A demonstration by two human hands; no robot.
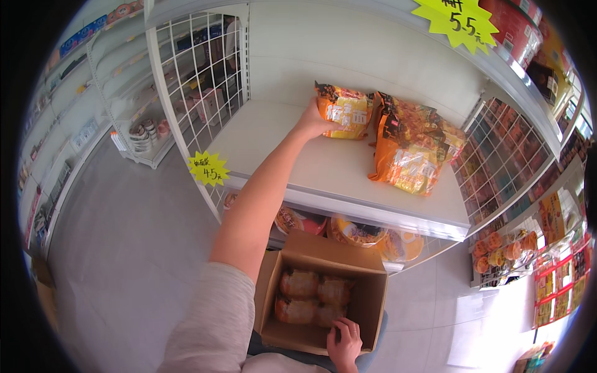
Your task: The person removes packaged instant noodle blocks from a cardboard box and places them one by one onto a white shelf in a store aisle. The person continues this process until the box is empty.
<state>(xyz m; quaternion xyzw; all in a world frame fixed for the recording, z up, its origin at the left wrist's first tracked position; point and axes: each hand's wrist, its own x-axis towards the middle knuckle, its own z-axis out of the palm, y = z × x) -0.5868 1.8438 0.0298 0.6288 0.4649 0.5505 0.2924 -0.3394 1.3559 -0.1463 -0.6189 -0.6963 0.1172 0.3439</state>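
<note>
My left hand [313, 122] grips the left side of an orange and yellow bag of instant noodles [350, 114]. That bag stands upright on a white shelf [298, 163], towards the back. To its right, several like noodle bags [410, 149] lean together in a bunch. Below the shelf, an open cardboard box [380, 307] holds several orange noodle packs [299, 284] in its bottom. My right hand [346, 339] is over the box's near right side, fingers loosely bent near the closest pack. I see nothing held in it.
White wire grids [205, 70] bound the shelf at both sides. Noodle bowls [357, 231] sit on a lower shelf behind the box. A yellow price tag [208, 169] hangs at the shelf's left corner. More stocked racks [508, 252] stand to the right.
</note>
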